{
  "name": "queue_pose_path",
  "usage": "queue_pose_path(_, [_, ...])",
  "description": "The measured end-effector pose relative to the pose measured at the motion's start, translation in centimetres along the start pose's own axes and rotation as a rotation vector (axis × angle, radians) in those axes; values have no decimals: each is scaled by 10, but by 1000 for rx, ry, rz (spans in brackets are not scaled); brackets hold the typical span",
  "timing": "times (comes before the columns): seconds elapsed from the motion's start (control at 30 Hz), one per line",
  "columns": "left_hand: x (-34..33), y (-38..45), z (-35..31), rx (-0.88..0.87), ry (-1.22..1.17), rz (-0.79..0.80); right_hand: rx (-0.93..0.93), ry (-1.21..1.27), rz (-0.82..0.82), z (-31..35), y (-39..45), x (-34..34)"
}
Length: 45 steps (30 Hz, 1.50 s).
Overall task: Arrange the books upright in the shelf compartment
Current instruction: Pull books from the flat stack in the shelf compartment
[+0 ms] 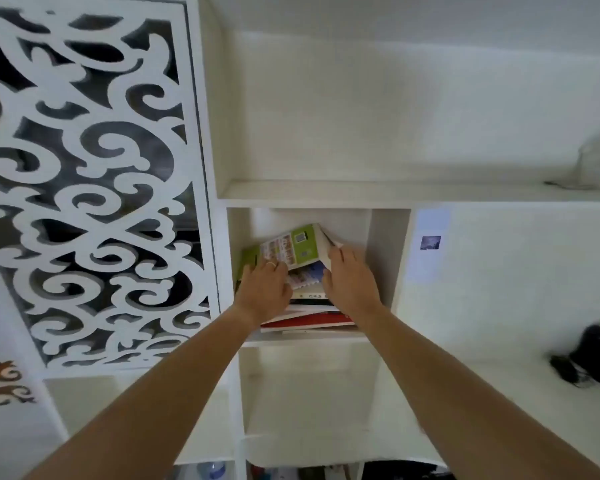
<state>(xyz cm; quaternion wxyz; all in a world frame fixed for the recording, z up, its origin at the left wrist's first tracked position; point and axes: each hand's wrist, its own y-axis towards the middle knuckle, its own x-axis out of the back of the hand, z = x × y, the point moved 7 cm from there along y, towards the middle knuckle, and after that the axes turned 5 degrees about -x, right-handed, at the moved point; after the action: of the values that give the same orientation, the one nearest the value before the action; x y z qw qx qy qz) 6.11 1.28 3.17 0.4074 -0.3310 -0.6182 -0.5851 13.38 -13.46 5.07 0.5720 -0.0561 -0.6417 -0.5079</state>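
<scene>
In the little shelf box (pixel 383 258), the green book (pixel 291 249) leans over the flat pile of books (pixel 309 318), its long side tipped left, with the left hand (pixel 264 289) and right hand (pixel 352 285) holding its two ends.

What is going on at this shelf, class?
A person has both hands inside a small compartment of a white shelf. The left hand and right hand hold a green book, tilted up from a pile of books that lie flat. None of the books stands upright yet. The compartment below looks bare.
</scene>
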Motion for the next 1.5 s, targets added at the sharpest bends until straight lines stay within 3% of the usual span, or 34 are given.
queue_pose_path(0.33, [-57,37,-36,-72,-149,61,-135,38,-51,-46,21,-30])
queue_pose_path(0.47, [-71,58,-43,-2,-242,27,-56,40,-92,-52,35,-44])
queue_pose_path(0.63, [-69,75,-52,44,-339,-127,108,-88,-302,-58,37,-44])
queue_pose_path(0.73, [-62,84,-58,51,-394,-136,-3,133,-89,-65,50,-50])
queue_pose_path(0.83, [-58,96,-63,19,-463,-90,-48,98,19,-69,66,-54])
queue_pose_path(1.0, [-64,100,-59,-34,-514,10,-84,133,1,-69,72,-57])
queue_pose_path(1.23, [-56,110,-58,-25,-607,-119,-87,155,-122,-67,64,-40])
queue_pose_path(1.4, [-36,114,-42,181,-642,-421,11,198,-228,-81,70,-24])
queue_pose_path(1.5, [-49,123,-25,283,-735,-329,94,325,-113,-77,73,-25])
